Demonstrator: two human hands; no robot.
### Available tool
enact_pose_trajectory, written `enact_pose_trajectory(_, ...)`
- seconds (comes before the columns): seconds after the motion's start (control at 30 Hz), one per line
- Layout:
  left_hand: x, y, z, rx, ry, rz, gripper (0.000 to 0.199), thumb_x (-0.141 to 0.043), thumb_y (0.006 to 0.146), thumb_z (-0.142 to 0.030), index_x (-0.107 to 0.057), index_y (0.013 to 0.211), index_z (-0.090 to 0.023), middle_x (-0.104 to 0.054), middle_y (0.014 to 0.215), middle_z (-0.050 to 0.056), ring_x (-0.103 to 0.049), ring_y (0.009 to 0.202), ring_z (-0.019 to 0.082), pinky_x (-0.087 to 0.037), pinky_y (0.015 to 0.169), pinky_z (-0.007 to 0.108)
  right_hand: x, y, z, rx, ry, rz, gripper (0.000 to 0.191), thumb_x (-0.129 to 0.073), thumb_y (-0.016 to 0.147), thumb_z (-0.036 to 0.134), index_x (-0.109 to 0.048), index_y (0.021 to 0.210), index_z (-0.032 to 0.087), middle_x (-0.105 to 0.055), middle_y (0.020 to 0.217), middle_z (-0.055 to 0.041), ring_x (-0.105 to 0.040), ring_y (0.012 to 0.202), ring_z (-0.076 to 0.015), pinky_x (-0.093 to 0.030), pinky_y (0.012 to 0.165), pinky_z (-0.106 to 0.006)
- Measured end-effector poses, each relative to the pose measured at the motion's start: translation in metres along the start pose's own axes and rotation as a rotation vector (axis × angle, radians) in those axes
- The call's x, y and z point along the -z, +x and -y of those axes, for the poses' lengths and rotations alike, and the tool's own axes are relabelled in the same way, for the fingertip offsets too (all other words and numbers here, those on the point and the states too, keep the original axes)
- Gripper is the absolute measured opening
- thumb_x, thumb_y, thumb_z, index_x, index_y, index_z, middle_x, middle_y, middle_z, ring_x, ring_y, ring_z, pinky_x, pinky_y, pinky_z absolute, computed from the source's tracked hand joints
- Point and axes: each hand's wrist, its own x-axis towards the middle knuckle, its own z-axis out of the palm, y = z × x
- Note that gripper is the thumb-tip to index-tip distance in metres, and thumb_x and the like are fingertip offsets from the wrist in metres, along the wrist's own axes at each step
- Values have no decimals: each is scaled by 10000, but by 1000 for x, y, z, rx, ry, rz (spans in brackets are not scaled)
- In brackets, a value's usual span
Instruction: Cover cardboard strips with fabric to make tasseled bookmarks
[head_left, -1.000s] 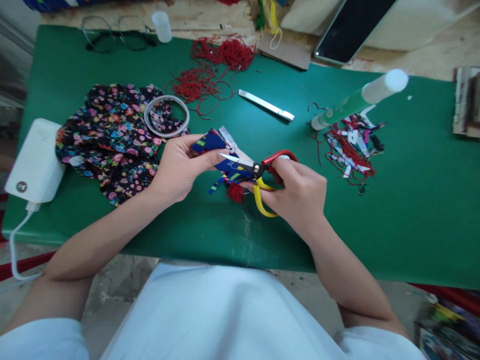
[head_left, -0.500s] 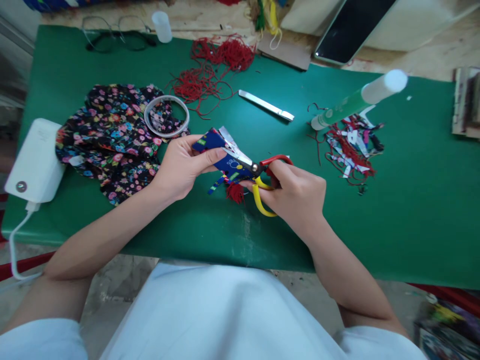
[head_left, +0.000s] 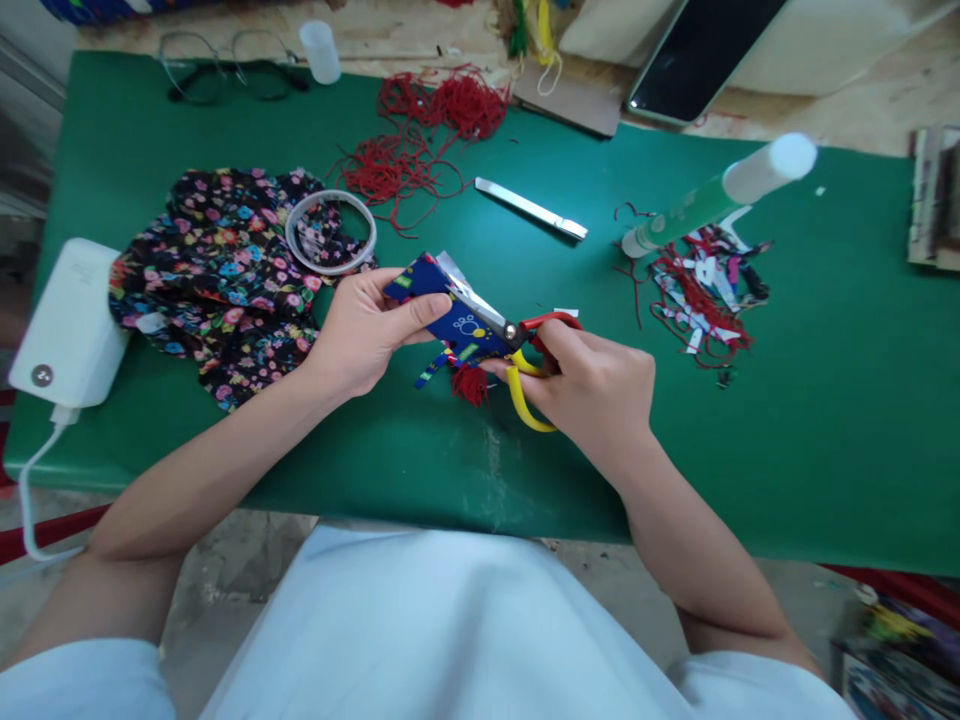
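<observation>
I've got the blue cloth (head_left: 454,330) in the centre of the frame, held above the green table (head_left: 405,460). The left hand (head_left: 367,335) pinches it, thumb on top; the right hand (head_left: 600,385) is wrapped round the handles of the scissors (head_left: 511,332). Blades are almost together, lying along the cloth's upper edge, a pale strip (head_left: 449,264) just beyond them. Below it, a red tassel (head_left: 470,384) shows. I judge this a trimming step; the next move calls for a steady left pinch, thumb clear of the tips, and blades lined up with that edge.

Now the lettering: the cloth carries a paw print and little green labels, too small for me to read. Left of frame, faint marks on the white power bank (head_left: 71,320), illegible. Upper right, pale print on the green tube (head_left: 686,215), also beyond me. No brand I can make out.
</observation>
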Motion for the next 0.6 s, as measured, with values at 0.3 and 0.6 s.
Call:
enact_pose_trajectory(0.3, 2, 0, 2, 37, 15, 4, 440, -932, 504, -449, -706, 760, -172, -759, 786, 0, -749, 733, 171, -650, 640, 245, -4, -2, 6, -64, -32, -24, 534, -493, 885, 659, -535, 621, 196, -478, 477, -6, -426, 463, -125, -165, 504, -276)
enact_pose_trajectory(0.6, 3, 0, 3, 46, 5, 33, 428, -913, 563, -442, -712, 832, -177, -766, 860, 20, -757, 838, 204, -659, 724, 295, -8, -4, 9, -74, -41, -60, 514, -497, 886, 651, -582, 677, 189, -513, 489, -5, -446, 466, -122, -164, 500, -271)
